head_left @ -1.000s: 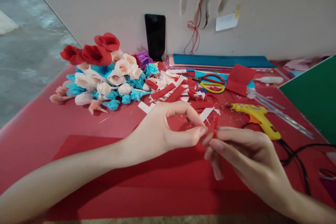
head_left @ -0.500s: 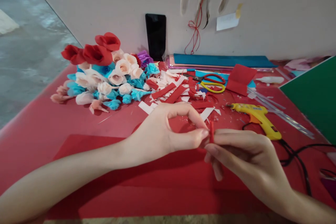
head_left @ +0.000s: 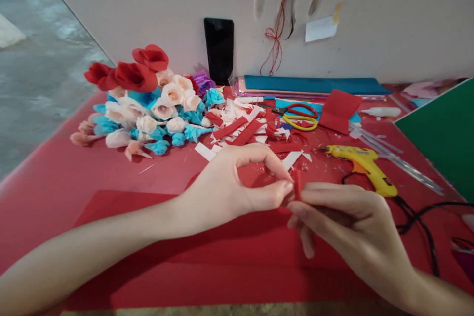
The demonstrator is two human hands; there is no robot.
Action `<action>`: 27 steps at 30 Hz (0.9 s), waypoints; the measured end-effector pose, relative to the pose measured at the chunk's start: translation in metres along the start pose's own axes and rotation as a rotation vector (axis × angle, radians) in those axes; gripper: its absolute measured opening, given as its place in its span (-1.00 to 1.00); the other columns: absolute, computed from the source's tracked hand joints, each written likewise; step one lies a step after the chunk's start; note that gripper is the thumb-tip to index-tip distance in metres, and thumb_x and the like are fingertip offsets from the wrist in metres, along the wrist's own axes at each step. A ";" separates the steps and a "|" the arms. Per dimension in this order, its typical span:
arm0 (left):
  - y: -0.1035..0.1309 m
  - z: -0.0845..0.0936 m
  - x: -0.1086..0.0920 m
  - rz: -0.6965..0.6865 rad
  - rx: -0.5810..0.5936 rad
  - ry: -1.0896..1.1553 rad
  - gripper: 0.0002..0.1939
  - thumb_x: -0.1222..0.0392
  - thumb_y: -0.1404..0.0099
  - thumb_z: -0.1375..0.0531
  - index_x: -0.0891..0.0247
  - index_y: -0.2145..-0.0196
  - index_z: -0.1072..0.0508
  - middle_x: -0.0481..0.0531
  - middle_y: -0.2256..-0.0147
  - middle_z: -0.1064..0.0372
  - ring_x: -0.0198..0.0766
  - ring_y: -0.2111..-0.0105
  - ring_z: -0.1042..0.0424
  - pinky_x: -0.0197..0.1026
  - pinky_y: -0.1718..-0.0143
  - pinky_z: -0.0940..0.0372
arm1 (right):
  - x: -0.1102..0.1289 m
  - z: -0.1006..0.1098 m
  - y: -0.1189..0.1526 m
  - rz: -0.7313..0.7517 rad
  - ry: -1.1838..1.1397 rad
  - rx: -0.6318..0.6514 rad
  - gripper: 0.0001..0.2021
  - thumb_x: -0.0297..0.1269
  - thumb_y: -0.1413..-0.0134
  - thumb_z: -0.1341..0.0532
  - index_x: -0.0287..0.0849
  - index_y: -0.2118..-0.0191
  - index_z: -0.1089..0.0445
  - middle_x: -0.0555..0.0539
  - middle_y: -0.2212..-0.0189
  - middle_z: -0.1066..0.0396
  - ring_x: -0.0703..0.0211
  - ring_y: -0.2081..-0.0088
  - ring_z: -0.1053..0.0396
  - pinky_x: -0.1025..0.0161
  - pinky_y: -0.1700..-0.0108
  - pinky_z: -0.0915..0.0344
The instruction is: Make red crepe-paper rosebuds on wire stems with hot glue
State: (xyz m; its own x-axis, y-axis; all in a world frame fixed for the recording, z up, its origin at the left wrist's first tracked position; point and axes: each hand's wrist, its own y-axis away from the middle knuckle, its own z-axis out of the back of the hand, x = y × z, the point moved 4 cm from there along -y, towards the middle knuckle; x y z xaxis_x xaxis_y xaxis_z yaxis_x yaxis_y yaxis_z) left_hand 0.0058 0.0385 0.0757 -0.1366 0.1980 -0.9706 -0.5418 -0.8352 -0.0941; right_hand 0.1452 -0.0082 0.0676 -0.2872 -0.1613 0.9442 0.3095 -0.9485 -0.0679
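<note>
Between the fingertips of both hands stands a small, narrow piece of red paper (head_left: 297,185), upright and seemingly rolled or folded. My left hand (head_left: 240,185) pinches its left side with thumb and forefinger, the fingers making a loop. From the right, my right hand (head_left: 348,222) grips the same piece between thumb and fingers. Its lower end is hidden by the fingertips. Beneath the hands, a large red sheet (head_left: 177,252) lies on the red tabletop (head_left: 48,202).
Paper flowers (head_left: 148,103) are heaped at the left. Behind my hands lie paper scraps (head_left: 240,128), scissors (head_left: 299,117) and a red paper square (head_left: 338,111). A yellow glue gun (head_left: 363,165) with a black cord rests at the right. A phone (head_left: 219,52) leans on the wall.
Both hands keep their pinch on the red paper piece. It tilts slightly and sits a touch further left; otherwise little differs.
</note>
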 end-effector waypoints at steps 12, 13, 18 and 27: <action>0.004 0.000 -0.004 -0.085 -0.051 0.003 -0.94 0.35 -0.13 -0.16 0.28 0.42 -0.44 -0.06 0.39 -0.41 -0.35 0.30 -0.34 -0.31 0.22 -0.24 | 0.000 0.002 0.001 0.001 -0.034 -0.017 -0.83 -0.39 -0.07 -0.15 -0.17 0.51 -0.39 0.05 0.65 -0.35 0.43 0.69 -0.28 0.48 0.61 -0.23; 0.004 0.001 -0.004 -0.092 -0.050 0.006 -0.93 0.37 -0.13 -0.16 0.28 0.43 -0.44 -0.05 0.39 -0.41 -0.34 0.30 -0.35 -0.30 0.22 -0.24 | 0.000 0.002 0.001 0.003 -0.027 -0.019 -0.83 -0.39 -0.07 -0.15 -0.18 0.51 -0.39 0.05 0.66 -0.35 0.43 0.69 -0.28 0.49 0.61 -0.23; 0.003 0.000 -0.005 -0.117 -0.051 -0.008 -0.92 0.34 -0.15 -0.15 0.28 0.44 -0.45 -0.04 0.41 -0.42 -0.32 0.33 -0.35 -0.27 0.22 -0.25 | 0.001 0.002 -0.001 0.009 0.001 -0.038 -0.81 -0.39 -0.06 -0.15 -0.22 0.54 -0.38 0.04 0.71 -0.33 0.43 0.70 -0.26 0.49 0.61 -0.21; 0.002 0.001 -0.007 -0.139 -0.065 -0.004 -0.95 0.31 -0.13 -0.19 0.29 0.45 -0.46 -0.03 0.45 -0.40 -0.33 0.38 -0.34 -0.27 0.28 -0.25 | 0.005 0.003 0.000 0.047 0.076 -0.089 -0.83 -0.39 -0.03 -0.18 -0.21 0.54 -0.38 0.07 0.74 -0.31 0.44 0.71 -0.27 0.51 0.63 -0.21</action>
State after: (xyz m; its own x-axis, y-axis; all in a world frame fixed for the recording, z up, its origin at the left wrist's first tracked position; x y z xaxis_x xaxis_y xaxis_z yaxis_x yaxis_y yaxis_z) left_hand 0.0052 0.0356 0.0828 -0.0677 0.3160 -0.9464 -0.5010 -0.8310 -0.2416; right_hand 0.1466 -0.0077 0.0736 -0.3431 -0.2229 0.9125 0.2432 -0.9594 -0.1429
